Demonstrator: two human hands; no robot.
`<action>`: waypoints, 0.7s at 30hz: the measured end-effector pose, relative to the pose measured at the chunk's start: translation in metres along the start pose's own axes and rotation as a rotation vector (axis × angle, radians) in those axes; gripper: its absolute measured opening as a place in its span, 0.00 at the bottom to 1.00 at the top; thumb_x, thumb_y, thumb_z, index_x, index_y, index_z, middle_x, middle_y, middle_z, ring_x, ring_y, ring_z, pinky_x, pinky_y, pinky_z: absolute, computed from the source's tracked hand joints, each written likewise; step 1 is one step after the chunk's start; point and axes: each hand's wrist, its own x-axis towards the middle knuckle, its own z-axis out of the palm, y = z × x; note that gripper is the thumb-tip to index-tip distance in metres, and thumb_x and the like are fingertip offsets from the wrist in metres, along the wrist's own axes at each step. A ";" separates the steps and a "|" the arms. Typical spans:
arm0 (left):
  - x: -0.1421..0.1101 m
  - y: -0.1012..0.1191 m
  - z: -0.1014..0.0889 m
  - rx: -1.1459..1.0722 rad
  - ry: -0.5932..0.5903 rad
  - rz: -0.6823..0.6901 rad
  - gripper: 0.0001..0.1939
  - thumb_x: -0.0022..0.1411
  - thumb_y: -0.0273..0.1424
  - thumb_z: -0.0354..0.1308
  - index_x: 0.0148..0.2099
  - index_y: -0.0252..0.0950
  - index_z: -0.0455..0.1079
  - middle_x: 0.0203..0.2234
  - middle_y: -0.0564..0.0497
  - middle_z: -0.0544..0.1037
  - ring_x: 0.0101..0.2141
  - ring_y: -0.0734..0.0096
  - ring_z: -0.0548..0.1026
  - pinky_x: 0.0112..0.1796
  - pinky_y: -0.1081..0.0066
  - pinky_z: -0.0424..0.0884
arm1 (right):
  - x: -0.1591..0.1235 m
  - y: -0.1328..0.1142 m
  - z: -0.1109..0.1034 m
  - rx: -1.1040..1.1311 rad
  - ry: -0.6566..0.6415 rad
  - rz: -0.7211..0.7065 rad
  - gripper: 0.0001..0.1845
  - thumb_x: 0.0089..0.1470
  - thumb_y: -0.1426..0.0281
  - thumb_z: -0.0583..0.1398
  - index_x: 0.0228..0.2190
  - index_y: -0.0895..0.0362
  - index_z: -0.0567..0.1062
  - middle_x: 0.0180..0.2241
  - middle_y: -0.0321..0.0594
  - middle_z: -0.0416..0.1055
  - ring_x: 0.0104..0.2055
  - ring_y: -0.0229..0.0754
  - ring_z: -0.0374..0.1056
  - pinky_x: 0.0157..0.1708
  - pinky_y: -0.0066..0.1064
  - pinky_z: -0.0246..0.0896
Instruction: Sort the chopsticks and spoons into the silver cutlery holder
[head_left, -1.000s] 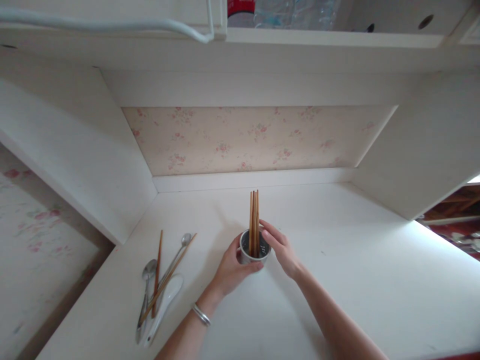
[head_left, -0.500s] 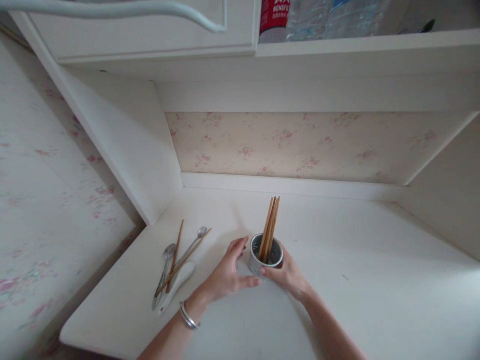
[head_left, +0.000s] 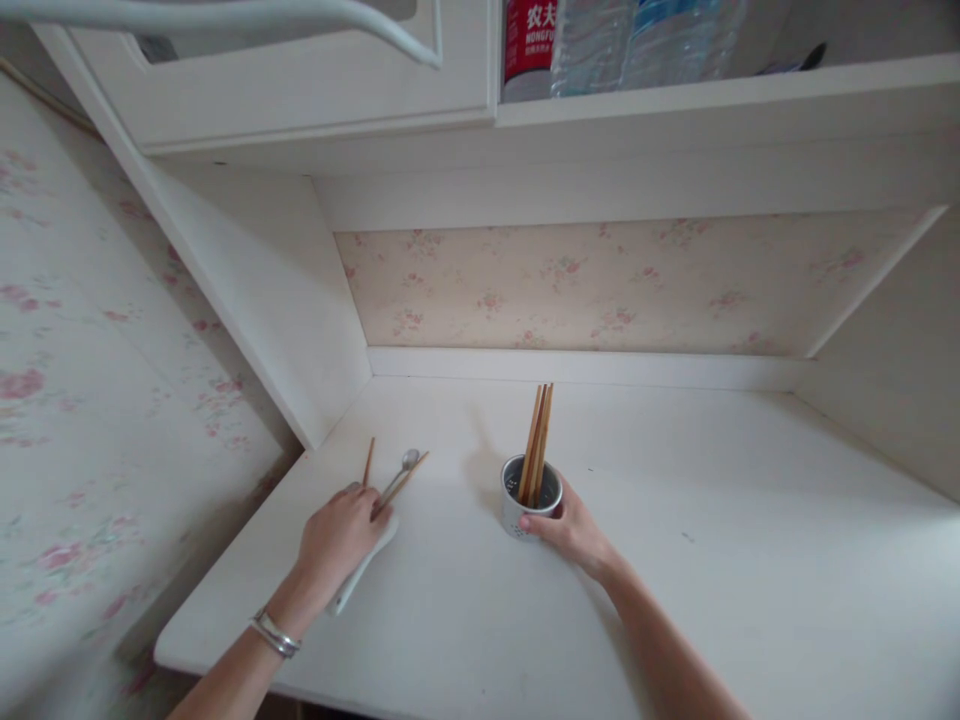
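Observation:
My right hand (head_left: 574,530) is closed around the side of a metal utensil holder (head_left: 516,520) with small holes, standing upright on the white tabletop. Several wooden chopsticks (head_left: 535,440) lean together inside it. To the left, my left hand (head_left: 341,535) lies over a loose group of utensils, its fingers curled down among them and partly hidden. Beyond those fingers stick out a dark chopstick (head_left: 369,462), a long-handled metal spoon (head_left: 409,460) and a lighter chopstick (head_left: 412,472). A white spoon (head_left: 367,562) lies beside the hand. Which piece the fingers grip is hidden.
An overhead cabinet (head_left: 315,110) holds a red-labelled bottle (head_left: 529,45) and clear plastic bottles (head_left: 637,45) on its shelf. A white side panel (head_left: 255,260) bounds the tabletop (head_left: 712,600) on the left. Flowered wallpaper (head_left: 525,285) covers the back.
My left hand has moved left from beside the holder onto the loose utensils, covering much of them. My right hand stays on the holder. The view has shifted slightly.

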 end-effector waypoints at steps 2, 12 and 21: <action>0.005 0.003 0.004 0.014 -0.027 0.006 0.17 0.66 0.40 0.45 0.36 0.38 0.72 0.35 0.45 0.79 0.39 0.58 0.77 0.37 0.66 0.67 | -0.001 0.000 0.000 0.014 -0.009 -0.005 0.39 0.40 0.63 0.73 0.53 0.53 0.67 0.49 0.45 0.74 0.51 0.52 0.69 0.52 0.46 0.63; 0.053 0.011 0.008 -0.068 -0.265 -0.024 0.14 0.61 0.39 0.50 0.38 0.40 0.75 0.38 0.44 0.81 0.39 0.53 0.79 0.36 0.64 0.68 | 0.002 0.002 -0.002 0.015 -0.033 0.001 0.40 0.38 0.64 0.73 0.52 0.54 0.67 0.49 0.45 0.73 0.51 0.52 0.68 0.53 0.47 0.61; 0.072 0.039 -0.027 -0.267 0.013 0.148 0.17 0.66 0.38 0.45 0.42 0.36 0.73 0.39 0.44 0.80 0.39 0.58 0.77 0.41 0.63 0.69 | 0.002 0.001 -0.004 0.033 -0.044 -0.005 0.41 0.38 0.64 0.74 0.53 0.55 0.66 0.49 0.43 0.73 0.51 0.50 0.68 0.53 0.45 0.61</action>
